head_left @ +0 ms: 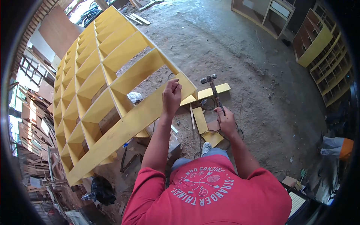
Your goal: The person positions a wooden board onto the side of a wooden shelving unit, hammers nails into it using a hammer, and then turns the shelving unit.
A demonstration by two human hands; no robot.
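A hammer [213, 88] stands head up in my right hand [227, 123], whose fingers wrap round its handle. Its metal head is just right of the near corner of a large yellow wooden shelf unit [103, 73] with a grid of compartments. My left hand [171, 98] is over the right end of the yellow board [123, 129] along the unit's near side. Its fingers are curled together in a pinch. Whatever they may hold is too small to make out. The hammer head is apart from the board and from my left hand.
Yellow board offcuts [213, 91] and a dark cable [240, 131] lie on the dirt floor by my feet. A black plastic bag [102, 190] sits below the unit's near left. More shelving [313, 41] stands at the far right. Scrap wood [35, 150] is heaped at the left.
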